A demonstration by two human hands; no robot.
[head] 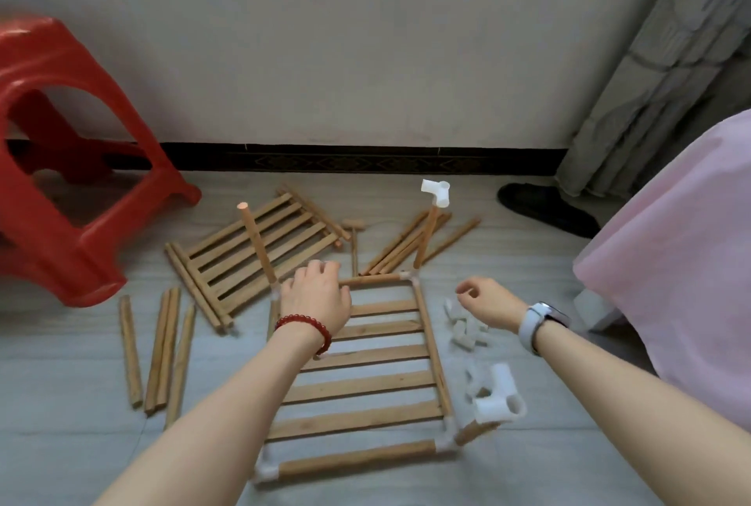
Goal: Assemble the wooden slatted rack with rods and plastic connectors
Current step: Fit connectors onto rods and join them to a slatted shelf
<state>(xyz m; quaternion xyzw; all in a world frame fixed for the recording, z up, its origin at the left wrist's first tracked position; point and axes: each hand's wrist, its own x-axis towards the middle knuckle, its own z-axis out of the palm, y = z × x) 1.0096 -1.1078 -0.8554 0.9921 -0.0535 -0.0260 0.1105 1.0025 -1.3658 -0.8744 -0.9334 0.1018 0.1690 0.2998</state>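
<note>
1 slatted shelf lies framed in rods and corner connectors on the floor, 3 uprights standing. my left hand rests loose by the far-left post; my right hand hovers half-curled, holding nothing, above spare connectors. the second shelf and loose rods wait.

In front of you on the floor lies the framed wooden slatted panel. Behind it to the left sits a second wooden slatted panel, loose wooden rods left of that. White plastic connectors lie just right of the frame, the red plastic stool far left.
</note>
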